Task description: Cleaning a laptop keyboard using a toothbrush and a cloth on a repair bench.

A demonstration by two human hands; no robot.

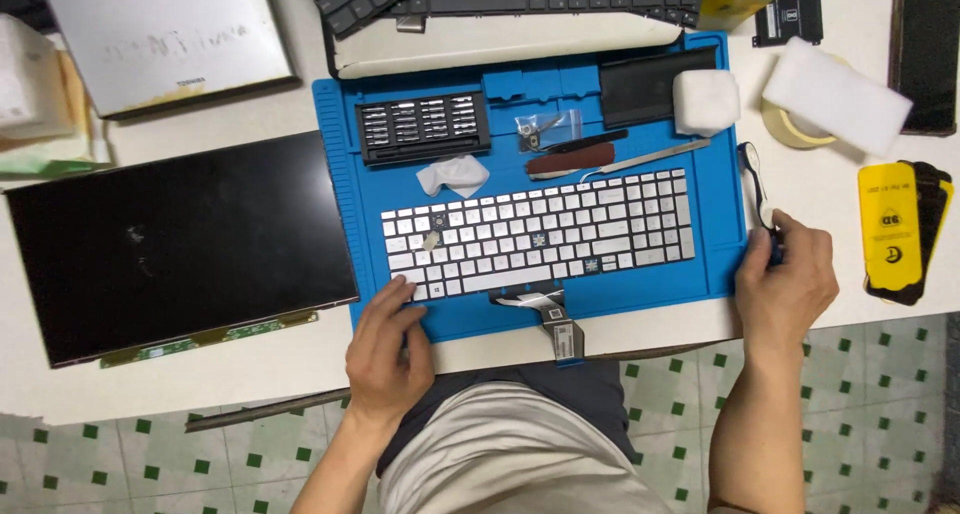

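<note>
Centrally, a silver-white detached laptop keyboard point(537, 236) lies flat on a blue rectangular silicone work mat point(345, 174), its long edge running 9 to 3 o'clock. Several keycaps are missing, leaving small dark gaps in the rows, and a flat ribbon cable point(553, 319) trails from its near edge toward 6 o'clock, past the mat's border.

The left hand point(388, 349) rests palm down at the keyboard's 7 o'clock corner, fingers slightly spread and extended, fingertips touching the lowest row of keys; it grips nothing. The right hand point(787, 279) sits at the mat's 3 o'clock edge, fingers curled closed around the dark handle of a slim tool point(757, 186), whose pale length runs toward 12 o'clock along the mat's rim.

At 12 o'clock of the keyboard lie a black tray of screwdriver bits point(423, 126), a crumpled white tissue point(453, 175), and a white foam block point(705, 101). At 9 o'clock, off the mat, a bare black display panel point(175, 239) lies flat on the white table point(250, 369). At 3 o'clock, beyond the right hand, lies a stack of yellow-and-black packets point(895, 229).
</note>
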